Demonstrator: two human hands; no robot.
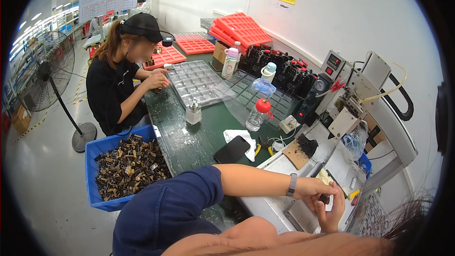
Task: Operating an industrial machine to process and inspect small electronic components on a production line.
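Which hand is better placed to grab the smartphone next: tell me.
Probably the left hand: it is nearer the black smartphone than the right hand, though both meet at a small dark part.

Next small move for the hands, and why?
Probably a slight turn of the small dark part into clearer view: the left hand seems to hold it, the right hand is close against it, and together they cover much of it, so its orientation can't be read.
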